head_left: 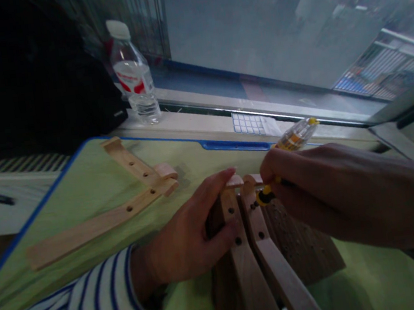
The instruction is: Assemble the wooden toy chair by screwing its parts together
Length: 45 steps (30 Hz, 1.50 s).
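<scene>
Two angled wooden pieces lie side by side in front of me, a left one (248,270) and a right one (280,261), each with dark holes. My left hand (196,226) grips the left piece near its top, thumb across its face. In my closed right hand (309,187) is a slim tool with a clear handle (297,134), orange inside and yellow at the end. Its yellow-and-black lower end is at the right piece, close to a hole; my fingers hide the middle. Beneath the pieces is a brown board (310,258) with small holes.
Another angled wooden piece (105,218) lies on the pale green tabletop (83,190), which has a blue edge. A water bottle (135,78) stands on the sill behind, next to a black bag or cloth (51,83). A gridded white sheet (250,123) lies farther right.
</scene>
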Motion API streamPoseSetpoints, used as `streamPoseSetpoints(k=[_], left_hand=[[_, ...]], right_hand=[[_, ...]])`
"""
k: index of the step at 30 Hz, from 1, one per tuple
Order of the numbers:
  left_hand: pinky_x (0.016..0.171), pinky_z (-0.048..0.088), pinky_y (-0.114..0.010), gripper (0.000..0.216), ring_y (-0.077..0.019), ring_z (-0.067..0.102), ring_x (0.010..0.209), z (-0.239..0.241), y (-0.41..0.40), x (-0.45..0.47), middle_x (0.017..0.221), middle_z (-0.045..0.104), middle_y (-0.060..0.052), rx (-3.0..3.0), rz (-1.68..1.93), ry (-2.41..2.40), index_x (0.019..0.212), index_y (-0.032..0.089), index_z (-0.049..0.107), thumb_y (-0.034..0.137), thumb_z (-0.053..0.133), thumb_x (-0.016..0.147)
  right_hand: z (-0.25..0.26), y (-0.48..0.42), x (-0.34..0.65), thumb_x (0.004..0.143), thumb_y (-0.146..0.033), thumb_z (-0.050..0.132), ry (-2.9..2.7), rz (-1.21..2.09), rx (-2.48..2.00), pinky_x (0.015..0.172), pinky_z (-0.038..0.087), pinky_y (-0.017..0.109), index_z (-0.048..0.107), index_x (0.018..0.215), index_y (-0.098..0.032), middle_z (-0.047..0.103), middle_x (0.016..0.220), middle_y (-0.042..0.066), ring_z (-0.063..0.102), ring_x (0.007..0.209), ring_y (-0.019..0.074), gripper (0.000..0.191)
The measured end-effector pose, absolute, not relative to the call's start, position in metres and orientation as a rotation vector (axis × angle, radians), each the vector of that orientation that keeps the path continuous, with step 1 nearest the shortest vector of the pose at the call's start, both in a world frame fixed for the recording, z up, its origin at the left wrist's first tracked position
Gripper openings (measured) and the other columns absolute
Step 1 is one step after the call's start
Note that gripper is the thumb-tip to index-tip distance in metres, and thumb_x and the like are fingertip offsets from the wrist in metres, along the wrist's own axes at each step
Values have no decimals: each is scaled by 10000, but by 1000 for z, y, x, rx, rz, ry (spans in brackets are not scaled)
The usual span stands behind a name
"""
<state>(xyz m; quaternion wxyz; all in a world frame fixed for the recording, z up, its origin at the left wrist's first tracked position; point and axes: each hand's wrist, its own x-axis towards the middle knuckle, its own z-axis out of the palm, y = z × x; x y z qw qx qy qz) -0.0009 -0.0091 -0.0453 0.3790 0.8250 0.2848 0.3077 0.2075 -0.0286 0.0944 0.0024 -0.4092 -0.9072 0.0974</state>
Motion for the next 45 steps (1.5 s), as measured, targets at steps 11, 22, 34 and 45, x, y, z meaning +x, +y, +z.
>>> streamPoseSetpoints(k=[11, 22, 34, 45], left_hand=[[1048, 399, -419, 735, -238, 537, 1118, -45, -11, 0, 1320, 494, -92, 2128, 793, 769, 1440, 275, 160, 271, 579, 836], [1073, 353, -447, 799, -267, 495, 1200, -53, -5, 1, 1286, 546, -113, 2048, 848, 638, 1469, 207, 166, 245, 614, 808], [1083, 332, -452, 802, -264, 491, 1199, -54, -6, 1, 1282, 540, -113, 2017, 834, 622, 1472, 203, 159, 229, 611, 809], [1088, 332, -440, 796, -263, 477, 1214, -50, -6, 1, 1336, 495, -109, 2045, 840, 668, 1467, 220, 172, 237, 612, 804]], right_hand=[[92, -35, 212, 947, -358, 386, -2831, 119, -1446, 458, 229, 271, 418, 813, -220, 476, 573, -45, 399, 468, 99, 195], [94, -31, 210, 935, -295, 378, -2866, 21, -1341, 511, 254, 292, 440, 858, -185, 459, 662, -18, 372, 545, 115, 148], [96, -28, 229, 940, -237, 447, -2931, 32, -1158, 641, 405, 288, 503, 1006, -190, 560, 877, 15, 532, 740, 145, 99], [96, -30, 228, 878, -184, 534, -3006, 38, -1119, 638, 386, 290, 539, 1050, -236, 581, 944, 5, 542, 774, 151, 180]])
